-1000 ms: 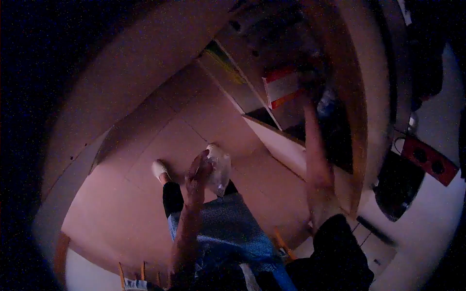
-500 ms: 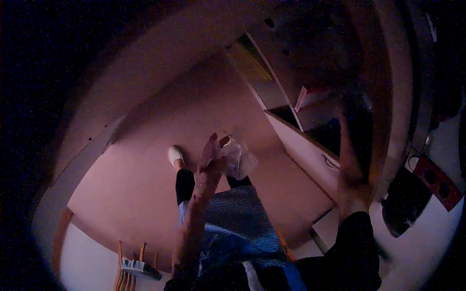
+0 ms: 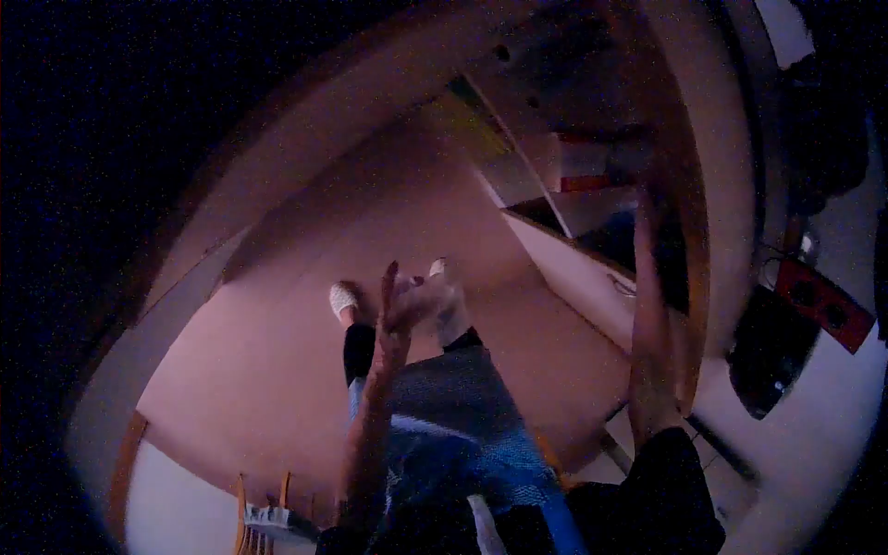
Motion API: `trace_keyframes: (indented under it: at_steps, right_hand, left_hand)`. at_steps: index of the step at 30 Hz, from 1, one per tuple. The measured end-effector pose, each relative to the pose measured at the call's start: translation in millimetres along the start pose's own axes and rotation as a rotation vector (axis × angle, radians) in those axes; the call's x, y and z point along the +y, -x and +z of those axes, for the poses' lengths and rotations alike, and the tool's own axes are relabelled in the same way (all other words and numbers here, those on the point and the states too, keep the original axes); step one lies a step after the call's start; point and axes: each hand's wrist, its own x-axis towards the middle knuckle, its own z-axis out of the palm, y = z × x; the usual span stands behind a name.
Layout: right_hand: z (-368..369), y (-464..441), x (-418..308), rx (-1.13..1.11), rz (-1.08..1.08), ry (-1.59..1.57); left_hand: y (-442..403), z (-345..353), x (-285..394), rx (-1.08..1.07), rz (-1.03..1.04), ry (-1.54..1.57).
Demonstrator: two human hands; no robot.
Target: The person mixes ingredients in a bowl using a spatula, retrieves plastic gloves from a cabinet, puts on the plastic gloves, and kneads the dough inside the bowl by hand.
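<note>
In the head view my left hand [image 3: 400, 303] is out over the floor, in front of my legs. A crumpled, see-through plastic bag [image 3: 449, 310] hangs from its fingers, blurred by motion. My right arm stretches forward over an open drawer [image 3: 569, 277] with a pale front. My right hand [image 3: 655, 190] is in deep shadow, and its fingers cannot be made out. Close to its left is a red-and-white box [image 3: 583, 166]; whether the hand touches it, I cannot tell.
Yellowish things [image 3: 476, 120] lie in a far compartment. A dark object [image 3: 772, 356] and a red panel with two black rounds [image 3: 828, 305] are at the right. A wooden chair [image 3: 277, 523] stands lower left. White shoes [image 3: 344, 301] are on the floor.
The red-and-white box has turned and shows more of its face. My left hand and the bag have shifted slightly left. The whole view has tilted a little.
</note>
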Motion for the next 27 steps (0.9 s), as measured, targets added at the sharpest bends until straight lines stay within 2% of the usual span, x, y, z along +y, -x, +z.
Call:
trace_keyframes:
  at_steps: [1, 3, 4, 7, 12, 15, 17, 18, 19, 21, 24, 25, 27]
  right_hand:
    - [-0.2, 27.4, -10.9, -0.081, 0.035, -0.054]
    - [1.8, 89.0, -26.4, -0.257, 0.117, -0.14]
    - [-11.1, 100.6, -35.9, -0.36, 0.168, -0.173]
    - [-31.0, 172.7, -64.1, -0.658, 0.29, -0.233]
    - [-62.4, 203.9, -118.9, -0.931, 0.368, -0.267]
    - [-78.8, 204.9, -151.4, -0.965, 0.349, -0.297]
    - [-100.8, 207.5, -170.0, -0.934, 0.291, -0.449]
    - [-84.7, 248.9, -202.6, -0.913, 0.247, -0.556]
    - [-86.9, 253.8, -195.1, -0.913, 0.226, -0.57]
    - [-86.8, 263.0, -171.6, -0.84, 0.262, -0.948]
    - [-121.1, 271.1, -211.5, -0.784, 0.159, -1.133]
    - [-122.2, 265.6, -210.3, -0.799, 0.158, -1.151]
    - [-119.5, 250.1, -191.4, -0.857, 0.157, -0.583]
  left_hand:
    - [0.8, 4.0, 4.2, -0.021, 0.012, 0.041]
    - [5.0, 33.3, 29.8, -0.026, -0.023, -0.121]
    - [1.2, 78.0, 20.8, 0.019, -0.091, -0.269]
    - [11.0, 127.7, 12.6, -0.016, -0.081, -0.39]
    - [32.6, 181.1, 18.6, -0.059, -0.008, -0.387]
    - [57.7, 194.5, 35.6, -0.082, 0.047, -0.342]
    - [78.2, 200.3, 49.1, -0.108, 0.094, -0.296]
    - [98.0, 180.6, 80.7, -0.118, 0.126, -0.242]
    - [104.0, 180.9, 88.1, -0.139, 0.157, -0.212]
    - [116.0, 180.9, 104.3, -0.178, 0.221, -0.15]
    - [136.1, 194.3, 127.8, -0.261, 0.335, -0.066]
    - [133.9, 198.9, 136.7, -0.293, 0.371, -0.057]
    - [136.3, 198.6, 153.0, -0.315, 0.407, -0.076]
